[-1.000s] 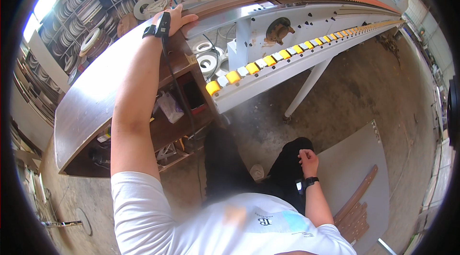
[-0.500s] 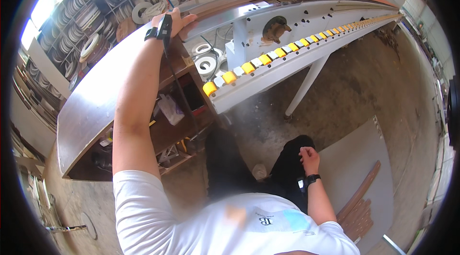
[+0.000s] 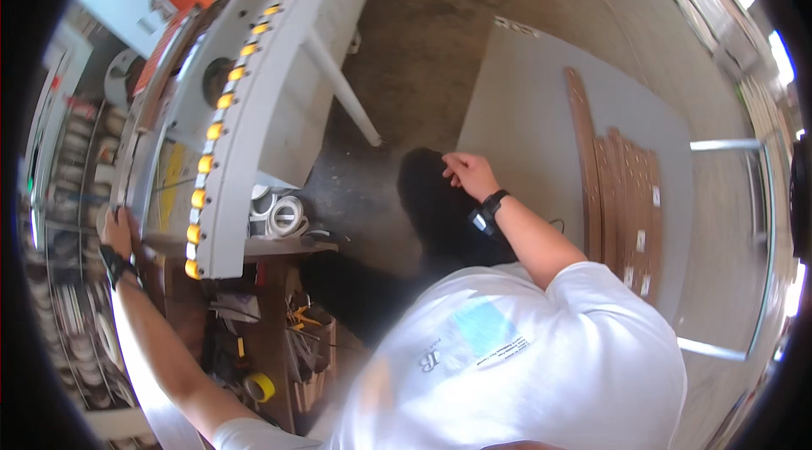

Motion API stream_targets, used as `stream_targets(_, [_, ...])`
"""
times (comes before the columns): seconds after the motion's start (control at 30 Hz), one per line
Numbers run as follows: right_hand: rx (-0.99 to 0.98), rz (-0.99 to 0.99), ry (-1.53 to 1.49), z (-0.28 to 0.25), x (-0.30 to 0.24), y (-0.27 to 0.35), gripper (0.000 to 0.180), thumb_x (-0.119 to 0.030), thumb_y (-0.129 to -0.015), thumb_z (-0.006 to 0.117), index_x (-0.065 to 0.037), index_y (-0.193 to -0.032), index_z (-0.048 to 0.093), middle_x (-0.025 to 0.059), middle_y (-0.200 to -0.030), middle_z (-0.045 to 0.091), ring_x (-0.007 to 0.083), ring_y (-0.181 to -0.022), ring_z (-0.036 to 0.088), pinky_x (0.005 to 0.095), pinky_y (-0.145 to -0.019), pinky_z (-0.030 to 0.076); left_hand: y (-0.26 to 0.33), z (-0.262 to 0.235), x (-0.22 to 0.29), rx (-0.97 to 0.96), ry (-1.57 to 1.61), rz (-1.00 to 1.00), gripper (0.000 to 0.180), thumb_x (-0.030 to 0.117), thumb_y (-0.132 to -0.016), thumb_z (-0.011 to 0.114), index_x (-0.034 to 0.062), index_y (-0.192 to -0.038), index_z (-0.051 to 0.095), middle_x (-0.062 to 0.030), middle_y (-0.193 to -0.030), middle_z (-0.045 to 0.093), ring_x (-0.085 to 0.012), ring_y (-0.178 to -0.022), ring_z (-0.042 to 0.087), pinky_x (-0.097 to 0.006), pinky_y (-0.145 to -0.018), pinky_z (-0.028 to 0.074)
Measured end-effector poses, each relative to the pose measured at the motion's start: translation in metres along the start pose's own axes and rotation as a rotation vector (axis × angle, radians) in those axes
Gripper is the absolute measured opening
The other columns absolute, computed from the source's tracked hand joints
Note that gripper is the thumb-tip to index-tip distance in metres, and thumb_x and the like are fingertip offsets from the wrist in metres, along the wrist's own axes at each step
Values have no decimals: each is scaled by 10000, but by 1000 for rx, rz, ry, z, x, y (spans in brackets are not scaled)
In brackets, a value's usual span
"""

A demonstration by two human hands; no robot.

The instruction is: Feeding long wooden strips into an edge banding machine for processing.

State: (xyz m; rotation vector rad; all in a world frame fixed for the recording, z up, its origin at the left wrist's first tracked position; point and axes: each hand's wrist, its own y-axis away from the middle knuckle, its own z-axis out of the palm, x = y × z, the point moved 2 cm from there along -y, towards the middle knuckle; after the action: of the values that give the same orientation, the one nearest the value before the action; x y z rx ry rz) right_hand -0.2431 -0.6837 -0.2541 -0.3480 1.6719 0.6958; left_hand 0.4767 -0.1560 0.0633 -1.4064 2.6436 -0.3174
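At the near end of the machine's metal bed (image 3: pixel 169 133), my left hand (image 3: pixel 116 230) rests with its fingers stretched forward. A brown strip (image 3: pixel 152 107) lies along the bed ahead of that hand. My left fingertips are small and partly blurred, and whether they touch the strip is unclear. My right hand (image 3: pixel 471 175) hovers over my dark trouser leg, its fingers loosely curled around nothing visible. A dark band with a small device circles each wrist. To the right of my right hand, a grey panel (image 3: pixel 524 112) carries several brown drilled strips (image 3: pixel 626 196), some with white labels.
A rail of yellow rollers (image 3: pixel 215 131) runs along the machine, with a slanted leg (image 3: pixel 342 90) beneath. White edging rolls (image 3: pixel 286 217) sit under it. Below my left arm, a cabinet holds yellow tape (image 3: pixel 259 386) and tools. A metal frame (image 3: pixel 765 222) stands right; shelves of rolls (image 3: pixel 76 162) stand left.
My view has swung to the right, so the machine now appears at the left and the panel of strips shows more fully. My left hand stays at the bed's end; my right stays curled.
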Motion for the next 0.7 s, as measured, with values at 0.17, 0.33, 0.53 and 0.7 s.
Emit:
stream_targets(0.17, [345, -14, 236, -110, 27, 41, 263, -229, -1060, 661, 5, -1102, 772, 70, -857, 767, 115, -699, 686, 279, -661, 558, -12, 3, 23, -35, 37, 14, 663, 547, -1078, 459, -4, -1428, 575, -310, -1314, 667, -526, -1230, 615, -550, -1016, 497])
stream_targets(0.33, [687, 223, 794, -220, 77, 125, 530, -464, -946, 726, -78, -1309, 711, 164, -1236, 763, 320, -1180, 711, 445, -994, 560, -18, -2, 3, -18, -106, 14, 716, 576, -1081, 425, 10, -1507, 530, -316, -1401, 624, -523, -1283, 590, -541, -1060, 482])
stream_targets(0.53, [739, 631, 1039, -251, 123, 215, 782, -424, -918, 742, -86, -1578, 491, 98, -1660, 462, 352, -1502, 429, 488, -1205, 410, -17, -8, -5, -15, -149, 36, 724, 581, -1085, 414, 19, -1532, 511, -311, -1422, 625, -525, -1300, 589, -521, -1103, 468])
stream_targets(0.7, [822, 635, 1156, -248, 139, 206, 782, -355, -902, 764, -92, -1582, 481, 88, -1664, 458, 328, -1495, 440, 467, -1199, 428, -18, -2, -10, 1, -164, 7, 725, 580, -1083, 419, 19, -1533, 511, -307, -1443, 612, -512, -1327, 577, -521, -1109, 463])
